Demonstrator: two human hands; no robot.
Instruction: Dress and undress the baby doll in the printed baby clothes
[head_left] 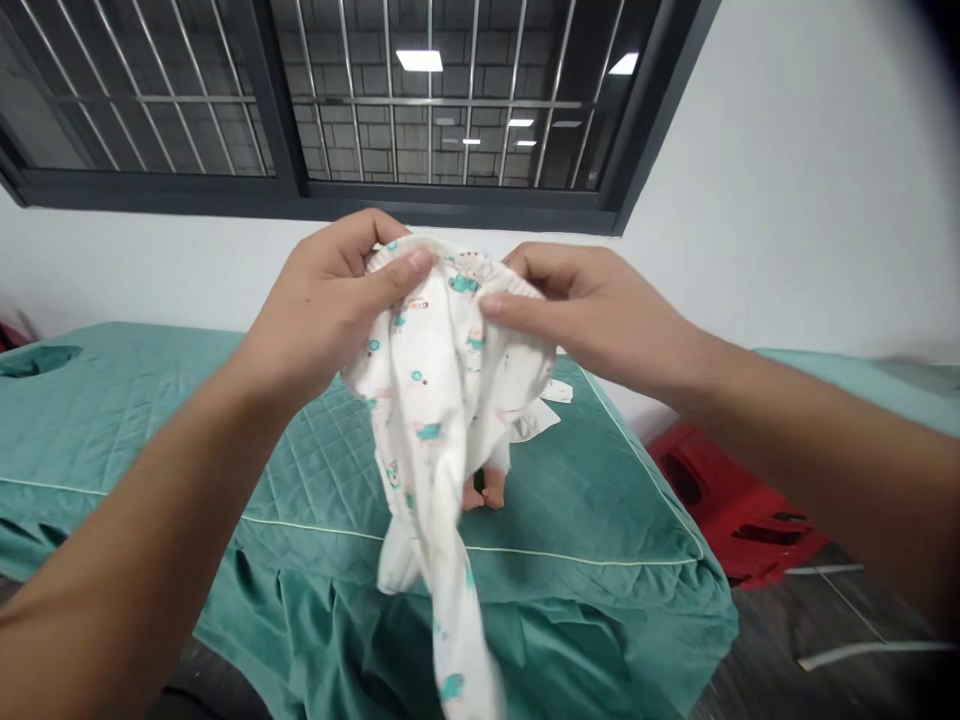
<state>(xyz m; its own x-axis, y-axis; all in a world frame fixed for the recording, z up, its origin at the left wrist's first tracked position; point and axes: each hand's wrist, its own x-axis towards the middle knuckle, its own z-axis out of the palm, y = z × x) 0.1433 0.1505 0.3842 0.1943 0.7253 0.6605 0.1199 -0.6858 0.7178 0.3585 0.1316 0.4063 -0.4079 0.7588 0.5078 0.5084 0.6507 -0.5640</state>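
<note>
Beneath a barred, dark-framed window (450,202) set in a white wall (757,180), a green quilted bed (600,510) stretches across the room, a red plastic object (739,505) on the dark floor (772,625) by its right end. In the foreground, I hold up a white printed garment (427,395) by its gathered edge, my left fingers (397,280) pinching one side and my right fingers (521,312) the other, thumbs facing me. The garment (dotted with teal figures) hangs over the bed in loose folds, its lowest end blurred. Behind it, partly hidden, two small doll-like feet (493,488) rest on the cover, near white cloth (538,420).
</note>
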